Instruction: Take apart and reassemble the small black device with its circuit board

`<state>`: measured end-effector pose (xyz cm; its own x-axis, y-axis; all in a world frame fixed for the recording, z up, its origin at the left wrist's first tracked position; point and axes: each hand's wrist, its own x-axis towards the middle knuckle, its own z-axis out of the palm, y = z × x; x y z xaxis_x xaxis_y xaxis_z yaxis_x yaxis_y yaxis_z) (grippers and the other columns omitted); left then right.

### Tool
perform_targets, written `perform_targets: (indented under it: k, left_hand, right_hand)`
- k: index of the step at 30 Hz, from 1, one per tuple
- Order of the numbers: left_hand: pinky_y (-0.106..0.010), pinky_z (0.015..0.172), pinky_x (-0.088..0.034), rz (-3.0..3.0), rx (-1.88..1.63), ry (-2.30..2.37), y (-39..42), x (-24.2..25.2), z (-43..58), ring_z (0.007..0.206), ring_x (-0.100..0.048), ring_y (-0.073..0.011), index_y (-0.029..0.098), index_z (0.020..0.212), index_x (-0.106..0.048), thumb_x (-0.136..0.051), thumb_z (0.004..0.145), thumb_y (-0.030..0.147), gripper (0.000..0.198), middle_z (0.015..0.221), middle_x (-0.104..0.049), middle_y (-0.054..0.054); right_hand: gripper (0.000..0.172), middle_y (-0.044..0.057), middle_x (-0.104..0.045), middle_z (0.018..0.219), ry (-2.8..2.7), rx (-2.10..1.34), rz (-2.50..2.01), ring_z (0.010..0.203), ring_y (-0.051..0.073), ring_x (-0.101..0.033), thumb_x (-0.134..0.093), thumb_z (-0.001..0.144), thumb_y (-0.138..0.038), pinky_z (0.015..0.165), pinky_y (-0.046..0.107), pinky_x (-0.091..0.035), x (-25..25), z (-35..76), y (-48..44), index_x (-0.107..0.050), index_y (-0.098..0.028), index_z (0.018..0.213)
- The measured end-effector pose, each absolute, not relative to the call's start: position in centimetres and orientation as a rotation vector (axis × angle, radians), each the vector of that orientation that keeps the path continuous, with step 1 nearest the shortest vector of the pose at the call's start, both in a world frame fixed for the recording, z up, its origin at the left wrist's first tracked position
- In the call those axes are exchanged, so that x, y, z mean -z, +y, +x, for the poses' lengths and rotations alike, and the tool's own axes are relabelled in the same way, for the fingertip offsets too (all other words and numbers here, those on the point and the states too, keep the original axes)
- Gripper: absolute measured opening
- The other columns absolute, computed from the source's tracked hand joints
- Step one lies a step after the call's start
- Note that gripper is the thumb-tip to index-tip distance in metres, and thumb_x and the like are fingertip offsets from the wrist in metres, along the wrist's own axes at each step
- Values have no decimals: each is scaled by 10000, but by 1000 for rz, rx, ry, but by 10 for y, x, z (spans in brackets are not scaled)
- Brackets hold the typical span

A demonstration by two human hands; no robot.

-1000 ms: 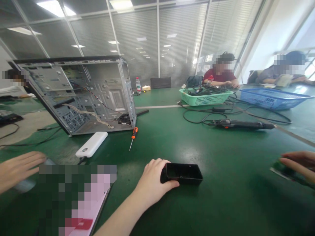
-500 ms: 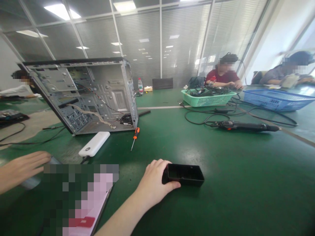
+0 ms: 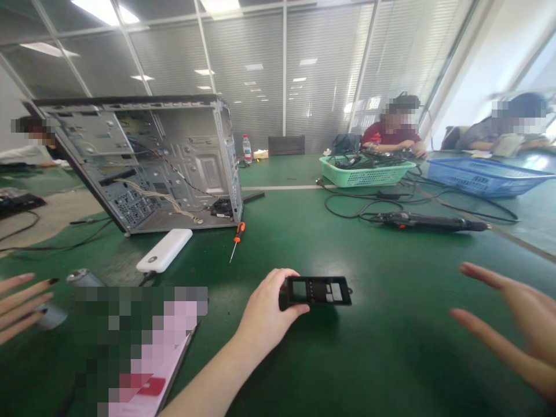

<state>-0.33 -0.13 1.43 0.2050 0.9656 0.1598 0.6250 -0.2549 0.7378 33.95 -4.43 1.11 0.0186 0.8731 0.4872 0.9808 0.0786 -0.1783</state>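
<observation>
My left hand (image 3: 267,304) is closed around one end of a small black rectangular plastic housing (image 3: 319,291), held above the green table (image 3: 369,359). Rectangular openings and a small tab at its far end show on the face turned up. At the right edge my right hand (image 3: 516,324) is in the air, fingers spread, holding nothing. Beyond the left hand lies an orange-handled screwdriver (image 3: 238,233). To its left is a white power bank (image 3: 165,250) with a cable.
An opened computer case (image 3: 208,168) stands at the back left. A corded electric screwdriver (image 3: 430,222), a green basket (image 3: 369,175) of cables and a blue basket (image 3: 486,178) are at right. Another person's hand (image 3: 21,298) reaches near metal cylinders (image 3: 84,278).
My right hand has come into view at the right edge. The black housing has turned in my left hand, showing its face with openings. The other person's hand has drawn back left.
</observation>
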Motion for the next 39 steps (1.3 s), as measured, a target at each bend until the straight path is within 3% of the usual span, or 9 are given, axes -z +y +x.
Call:
perform_targets:
  k: [4, 10, 14, 18, 22, 28, 31, 34, 39]
  left_hand:
    - [-393, 875, -476, 2054, -1038, 1448, 1, -13, -6, 1024, -588, -228, 256, 1041, -536, -678, 703, 83, 406, 1128, -606, -15]
    - [-413, 943, -456, 2261, -1201, 1350, 1, -11, -8, 1128, -540, -222, 261, 1097, -518, -604, 702, -12, 487, 1214, -576, -33]
    - [-421, 980, -425, 2322, -1190, 1320, -2, -12, -7, 1132, -529, -220, 269, 1153, -506, -628, 725, 13, 513, 1215, -579, -34]
    - [-436, 924, -448, 2219, -1118, 1398, -1, -15, -8, 1085, -540, -246, 273, 1203, -498, -711, 723, 129, 545, 1162, -598, -46]
    - [-434, 890, -446, 2116, -1062, 1428, 0, -15, -8, 1059, -543, -256, 292, 1229, -498, -725, 720, 186, 567, 1138, -606, -44]
    - [-345, 779, -448, 1810, -1010, 1469, 1, -13, -7, 885, -581, -221, 274, 1241, -509, -702, 731, 345, 550, 972, -638, -31]
    - [-283, 635, -428, 1687, -942, 1413, 1, -14, -7, 692, -564, -183, 226, 1107, -580, -556, 811, 505, 407, 744, -603, 4]
    - [-266, 588, -394, 1681, -876, 1353, -1, -18, -7, 649, -551, -177, 195, 881, -614, -369, 872, 582, 458, 679, -579, 1]
    - [-264, 597, -382, 1840, -818, 1111, -9, -21, -6, 653, -529, -173, 205, 1125, -526, -379, 820, 666, 572, 744, -589, -1]
  right_hand:
    - [581, 120, -416, 1335, -2208, 80, -1386, 1224, 284, -423, -398, 930, -446, 973, 465, -448, -20, 238, -33, -163, -235, 1417]
    - [395, 58, -421, 1312, -2105, -220, -1238, 1236, 213, -407, -366, 908, -222, 1023, 453, -403, -3, 189, -16, -285, -289, 1289]
    - [399, 60, -429, 1310, -2011, -422, -1250, 1223, 227, -426, -411, 907, -274, 1023, 467, -392, 10, 201, -17, -305, -293, 1291]
    - [405, 68, -503, 1226, -1831, -656, -1305, 1132, 248, -509, -473, 881, -373, 965, 473, -440, 9, 202, -18, -351, -276, 1254]
    - [422, 86, -508, 1216, -1726, -793, -1282, 1149, 257, -496, -495, 862, -407, 958, 447, -454, 8, 200, -16, -378, -240, 1232]
    - [600, 105, -450, 1274, -1556, -1043, -1235, 1181, 238, -455, -516, 839, -509, 975, 398, -442, 5, 199, -15, -321, -215, 1324]
    - [661, 107, -537, 1120, -1422, -1241, -1240, 1004, 218, -550, -554, 795, -615, 823, 317, -501, 1, 198, -16, -393, -184, 1268]
    - [540, 58, -577, 819, -1278, -1500, -1204, 719, 151, -573, -583, 787, -623, 570, 199, -451, -1, 198, -16, -502, -146, 1027]
    - [387, 18, -530, 570, -869, -1860, -1305, 472, 111, -532, -422, 928, -498, 433, 160, -353, -5, 200, -13, -481, -132, 817]
